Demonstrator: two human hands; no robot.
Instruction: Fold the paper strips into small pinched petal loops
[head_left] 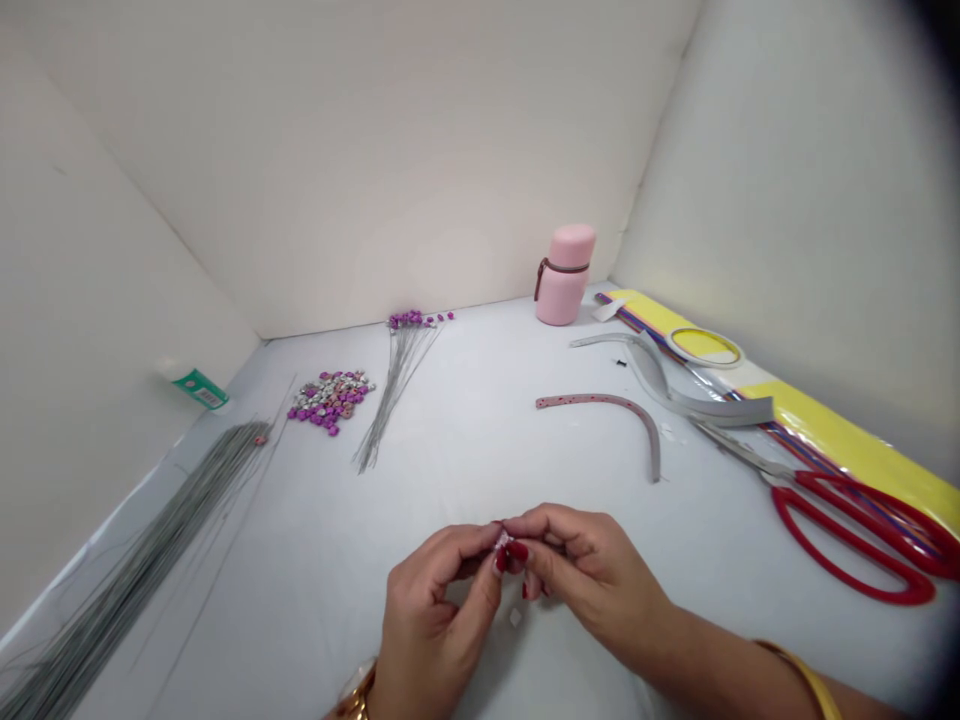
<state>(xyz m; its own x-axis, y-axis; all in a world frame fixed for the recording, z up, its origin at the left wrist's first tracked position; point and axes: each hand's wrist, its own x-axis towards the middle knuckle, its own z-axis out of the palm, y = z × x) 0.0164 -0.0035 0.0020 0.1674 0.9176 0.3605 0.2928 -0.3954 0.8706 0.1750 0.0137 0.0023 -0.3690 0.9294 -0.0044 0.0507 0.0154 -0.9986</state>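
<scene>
Both hands meet low in the middle of the white table. My left hand (435, 610) and my right hand (585, 570) pinch together on a tiny pink-and-silver piece (502, 541) held between the fingertips. The piece is too small to name with certainty. A small white scrap (515, 618) lies on the table just beneath the hands. Further back lies a curved strip with a pink dotted side (611, 415).
Red-handled scissors (847, 520) lie at right beside yellow paper sheets (847, 440) and a tape roll (705, 346). Grey curved strips (675, 385), a pink bottle (564, 275), a purple bead pile (330, 395), bead-tipped wires (397, 385), a wire bundle (142, 560) and a green-labelled tube (196, 388) surround them.
</scene>
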